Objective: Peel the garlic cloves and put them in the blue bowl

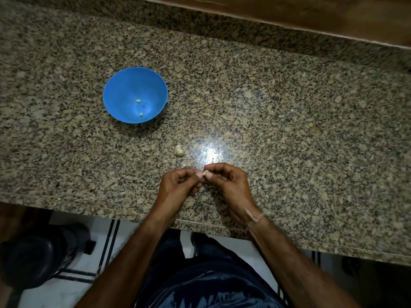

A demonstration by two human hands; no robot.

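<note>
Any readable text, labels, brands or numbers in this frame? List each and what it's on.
None: no text is readable in the head view.
blue bowl: plain, no mark visible.
granite counter: speckle only.
dark clothing: pale glossy marks, too blurred to tell whether they are print.
dark object on the floor: too dim to read any label.
garlic clove, pinched between left hand and right hand: no writing.

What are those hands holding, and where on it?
A garlic clove: the left hand pinches its left end, the right hand its right end.
</note>
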